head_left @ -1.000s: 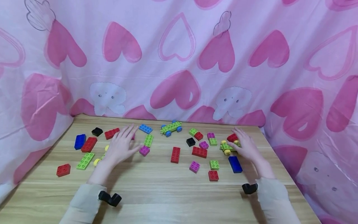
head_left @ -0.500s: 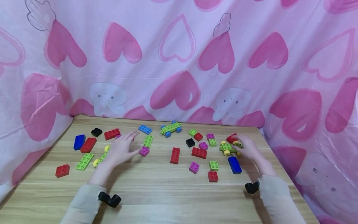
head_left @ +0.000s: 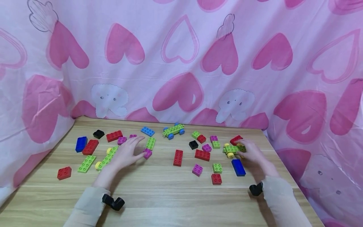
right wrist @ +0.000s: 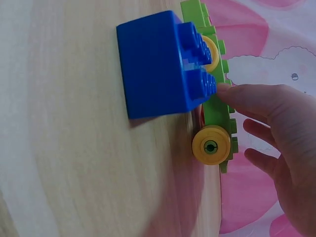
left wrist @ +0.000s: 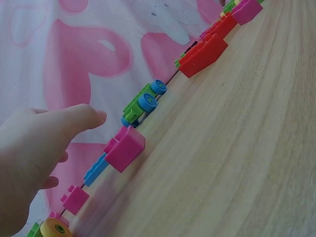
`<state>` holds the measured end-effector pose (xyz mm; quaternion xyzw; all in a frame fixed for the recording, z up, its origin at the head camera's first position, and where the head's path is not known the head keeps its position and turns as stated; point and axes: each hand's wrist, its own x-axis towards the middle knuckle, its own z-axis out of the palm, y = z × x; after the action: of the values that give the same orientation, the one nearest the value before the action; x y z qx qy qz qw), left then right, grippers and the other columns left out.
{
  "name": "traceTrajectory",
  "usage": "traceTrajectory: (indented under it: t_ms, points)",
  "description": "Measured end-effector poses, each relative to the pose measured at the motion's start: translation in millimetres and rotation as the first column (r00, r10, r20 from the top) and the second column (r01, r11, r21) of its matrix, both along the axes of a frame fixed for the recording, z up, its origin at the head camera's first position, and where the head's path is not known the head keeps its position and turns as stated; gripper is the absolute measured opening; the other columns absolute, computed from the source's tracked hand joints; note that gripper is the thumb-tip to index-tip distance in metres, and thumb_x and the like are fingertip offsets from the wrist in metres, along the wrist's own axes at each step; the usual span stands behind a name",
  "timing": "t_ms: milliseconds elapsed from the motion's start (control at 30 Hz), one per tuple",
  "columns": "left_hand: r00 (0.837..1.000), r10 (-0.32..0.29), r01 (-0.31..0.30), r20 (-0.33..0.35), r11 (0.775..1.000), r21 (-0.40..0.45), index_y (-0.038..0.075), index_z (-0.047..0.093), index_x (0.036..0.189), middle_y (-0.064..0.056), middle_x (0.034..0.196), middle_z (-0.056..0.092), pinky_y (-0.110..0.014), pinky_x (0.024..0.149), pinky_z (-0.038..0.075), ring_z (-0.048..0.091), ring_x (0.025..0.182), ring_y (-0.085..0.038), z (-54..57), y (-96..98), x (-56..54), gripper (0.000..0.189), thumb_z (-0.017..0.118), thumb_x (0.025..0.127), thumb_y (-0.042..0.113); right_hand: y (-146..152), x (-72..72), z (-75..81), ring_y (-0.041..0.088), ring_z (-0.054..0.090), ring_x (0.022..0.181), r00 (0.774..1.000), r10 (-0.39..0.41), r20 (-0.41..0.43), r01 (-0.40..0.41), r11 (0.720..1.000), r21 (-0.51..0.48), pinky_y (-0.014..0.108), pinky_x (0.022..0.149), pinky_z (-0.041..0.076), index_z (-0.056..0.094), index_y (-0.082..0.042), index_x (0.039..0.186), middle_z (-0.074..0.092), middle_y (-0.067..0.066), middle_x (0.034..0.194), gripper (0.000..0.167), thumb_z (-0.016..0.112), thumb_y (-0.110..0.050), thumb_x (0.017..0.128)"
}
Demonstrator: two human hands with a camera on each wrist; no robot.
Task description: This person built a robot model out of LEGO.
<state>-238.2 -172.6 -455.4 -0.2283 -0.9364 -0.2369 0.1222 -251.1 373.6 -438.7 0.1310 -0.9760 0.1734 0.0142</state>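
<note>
In the head view my left hand (head_left: 126, 153) hovers over the left bricks, fingers loosely bent and thumb out, holding nothing. Its thumb tip overlaps the edge of a magenta brick (head_left: 147, 154); in the left wrist view the thumb stands apart from that brick (left wrist: 126, 149). A green car base with yellow wheels (head_left: 106, 159) lies partly behind this hand. On the right, my right hand (head_left: 252, 152) reaches over the end of another green car base with yellow wheels (head_left: 231, 149). Its thumb tip is right at the base's side, the other fingers loosely bent above. A blue brick (right wrist: 153, 66) stands in front.
A green car base with blue wheels (head_left: 174, 129) stands at the back middle. Red bricks (head_left: 178, 157), a black brick (head_left: 193, 144), a light blue brick (head_left: 147, 130) and several others lie scattered. A heart-patterned pink curtain (head_left: 178, 91) borders the wooden table (head_left: 170, 201).
My left hand has drawn back a little, uncovering magenta bricks and more of the left car base. My right hand's fingers have come down and in around the right car base's end.
</note>
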Motion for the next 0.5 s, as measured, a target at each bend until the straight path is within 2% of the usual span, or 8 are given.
traceTrajectory:
  t_ms: [167,500]
  points:
    - [1.000,-0.009,0.009,0.026,1.000,0.009,0.005,0.047,0.142,-0.021,0.144,0.050,-0.060,0.108,0.038,0.045,0.133,-0.042,-0.6,-0.3,-0.4,0.068,0.075,0.085,0.030,1.1,-2.8,-0.7,0.050,0.047,0.123,1.000,0.003,0.018,-0.003,1.000,0.015,0.067,0.103,0.037,0.059,0.000,0.129,0.052,0.030,0.134,0.049,0.075,-0.010,0.084]
    - [0.998,-0.022,0.021,0.053,1.000,0.023,0.003,0.046,0.142,-0.022,0.145,0.048,-0.059,0.110,0.036,0.044,0.134,-0.042,-0.3,-0.3,0.0,0.066,0.073,0.087,0.026,4.3,-6.8,-5.7,0.047,0.049,0.116,0.999,0.032,0.013,-0.033,0.999,0.023,0.065,0.099,0.039,0.063,0.002,0.122,0.055,0.029,0.127,0.043,0.075,-0.008,0.082]
